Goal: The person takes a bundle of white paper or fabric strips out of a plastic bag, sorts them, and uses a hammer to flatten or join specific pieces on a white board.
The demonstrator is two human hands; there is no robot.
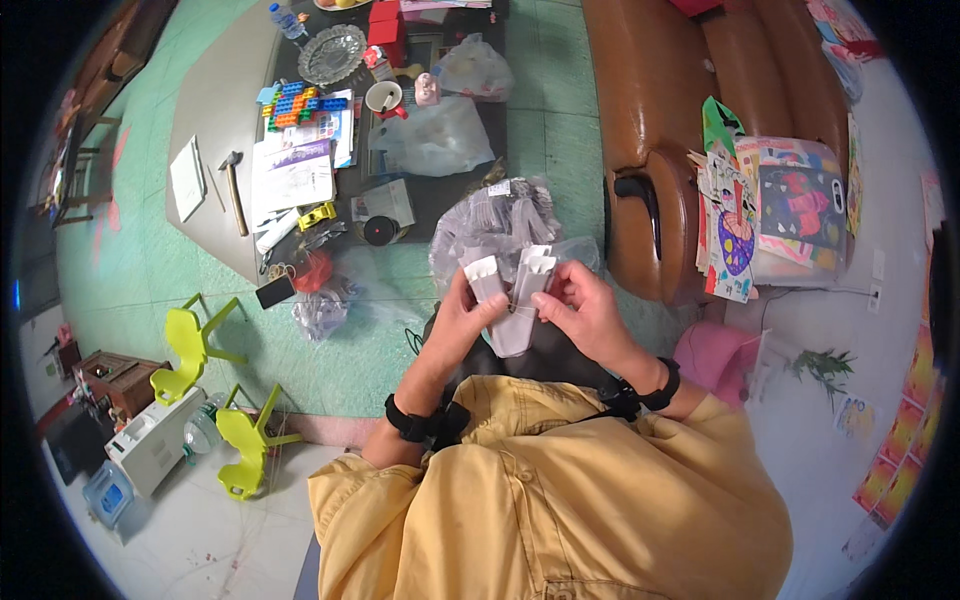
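Note:
Between my two hands is a pale grey folded piece (513, 332) that looks like thin card or plastic. It spreads in a V, with white ends at the top and a rounded lower end; its exact kind I cannot make out. My left hand (458, 328) grips the left arm of the V, thumb in front. My right hand (592, 312) pinches the right arm between thumb and curled fingers. Just beyond them sits a clear plastic bag (478, 218) filled with many similar-looking grey pieces.
A low dark table (225, 235) ahead left bears a hammer (234, 193), papers, a mug (384, 97), toy bricks (294, 104) and a glass dish (332, 54). A brown sofa (648, 90) stands at the right. Green chairs (184, 350) stand on the left, a pink stool-like object (718, 357) on the right.

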